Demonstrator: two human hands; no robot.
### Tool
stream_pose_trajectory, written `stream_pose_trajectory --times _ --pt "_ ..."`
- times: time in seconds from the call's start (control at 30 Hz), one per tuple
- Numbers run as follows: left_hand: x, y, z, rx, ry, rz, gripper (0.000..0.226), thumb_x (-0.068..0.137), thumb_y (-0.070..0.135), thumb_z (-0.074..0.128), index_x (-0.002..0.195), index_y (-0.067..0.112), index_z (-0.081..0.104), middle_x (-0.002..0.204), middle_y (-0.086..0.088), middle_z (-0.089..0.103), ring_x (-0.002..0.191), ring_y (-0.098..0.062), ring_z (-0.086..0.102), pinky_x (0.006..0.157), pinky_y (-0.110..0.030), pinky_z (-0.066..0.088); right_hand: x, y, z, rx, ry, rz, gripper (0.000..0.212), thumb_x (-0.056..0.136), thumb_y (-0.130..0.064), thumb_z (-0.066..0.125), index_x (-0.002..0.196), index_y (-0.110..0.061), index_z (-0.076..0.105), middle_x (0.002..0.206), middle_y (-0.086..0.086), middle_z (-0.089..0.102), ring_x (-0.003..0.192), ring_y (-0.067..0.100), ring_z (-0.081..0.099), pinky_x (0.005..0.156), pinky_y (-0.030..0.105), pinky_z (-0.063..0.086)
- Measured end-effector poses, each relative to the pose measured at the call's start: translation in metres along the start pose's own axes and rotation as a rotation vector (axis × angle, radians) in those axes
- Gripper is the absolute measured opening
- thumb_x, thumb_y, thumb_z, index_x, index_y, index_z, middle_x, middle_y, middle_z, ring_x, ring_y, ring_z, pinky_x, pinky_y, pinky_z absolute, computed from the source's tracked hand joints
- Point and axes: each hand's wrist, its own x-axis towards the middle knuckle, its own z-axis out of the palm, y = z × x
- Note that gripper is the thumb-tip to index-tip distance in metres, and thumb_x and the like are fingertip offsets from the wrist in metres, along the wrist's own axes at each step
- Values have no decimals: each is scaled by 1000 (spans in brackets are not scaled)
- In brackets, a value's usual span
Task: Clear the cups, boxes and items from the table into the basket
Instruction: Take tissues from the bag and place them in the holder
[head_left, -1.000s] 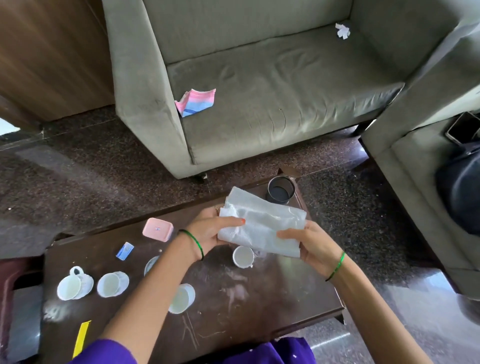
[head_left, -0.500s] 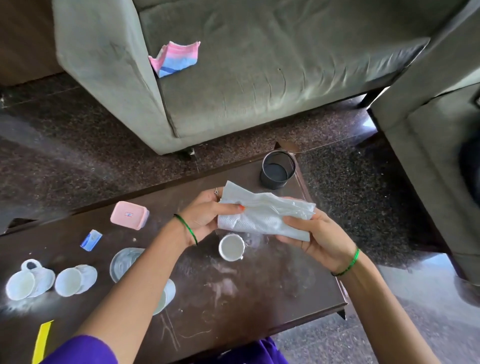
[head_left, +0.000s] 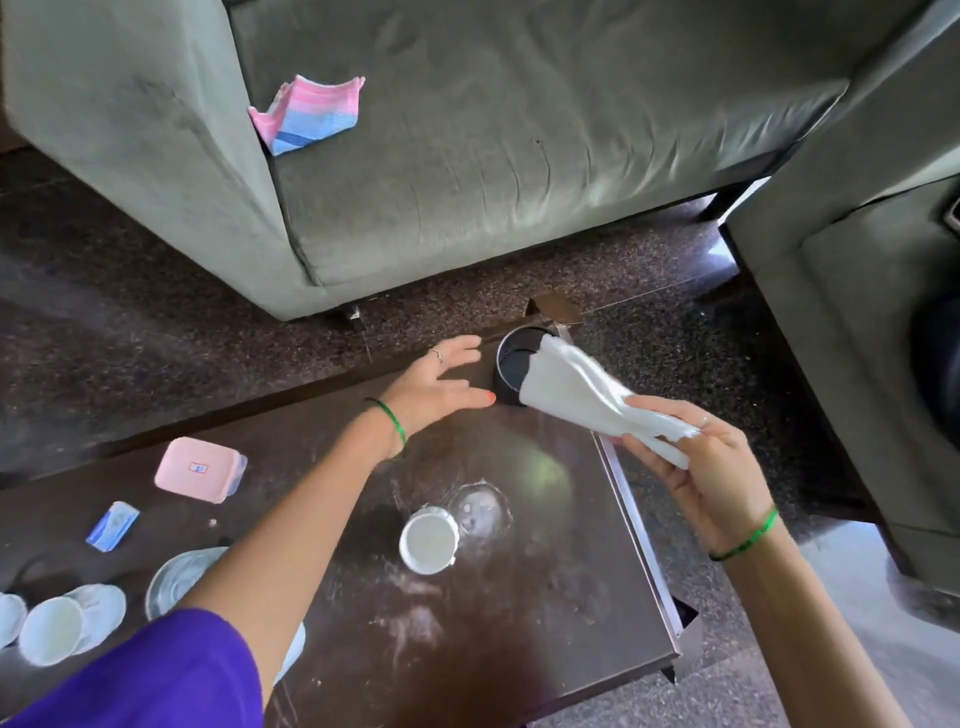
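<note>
The right hand pinches a crumpled white plastic bag by one end, its far end draped over the rim of a round black mesh basket at the table's one o'clock corner. The left hand lies open, fingers straight, thumb tip just beside the basket's wall. Half a second ago both hands held the bag above the table; the left has since let go and reached toward the basket. A small white cup sits at the centre; a pink lidded plastic box and a small blue packet lie toward nine o'clock.
</note>
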Motion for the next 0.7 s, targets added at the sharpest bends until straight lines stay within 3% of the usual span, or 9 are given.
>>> stream_pose_trajectory --times 0.07,0.13,0.23,0.3,0.43,0.57,0.7 --pt "19 -2 13 281 146 90 101 70 17 86 150 27 24 153 -5 32 137 -23 35 103 -30 36 7 -2 -7 -4 78 -34 45 82 21 35 83 -3 73 90 14 74 88 30 71 67 21 57" --pt "37 -3 29 497 185 190 123 60 28 91 153 26 11 157 -6 20 144 -22 24 113 -35 28 13 -2 -9 -5 135 -57 47 81 22 34 81 -4 73 93 15 74 92 32 70 69 21 57" --pt "61 -8 47 787 165 251 138 53 45 91 154 27 -2 162 -4 6 149 -22 12 118 -42 24 19 0 -7 -8 185 -87 53 79 23 32 77 -7 75 90 13 75 92 31 70 69 22 57" --pt "72 -12 56 896 155 266 136 56 46 89 154 28 -3 161 -5 8 148 -22 15 116 -44 27 20 0 -6 -12 195 -100 57 79 23 29 75 -10 75 87 9 76 91 29 71 68 22 57" --pt "80 -21 57 768 215 309 112 63 33 88 151 21 20 146 -2 36 130 -23 44 101 -39 43 22 1 -4 -23 202 -98 57 79 22 30 77 -11 76 91 9 75 92 30 70 69 23 57" --pt "65 -33 39 607 275 343 102 61 28 89 144 17 32 140 -3 43 126 -21 46 98 -28 39 19 4 3 -34 186 -91 55 80 21 30 78 -11 76 94 10 75 94 28 70 71 24 57" --pt "30 -57 6 550 326 310 108 56 28 92 144 17 31 143 -3 44 128 -21 46 103 -32 42 10 16 30 -85 121 -88 50 81 20 38 79 -12 76 101 16 71 94 25 70 69 24 57"
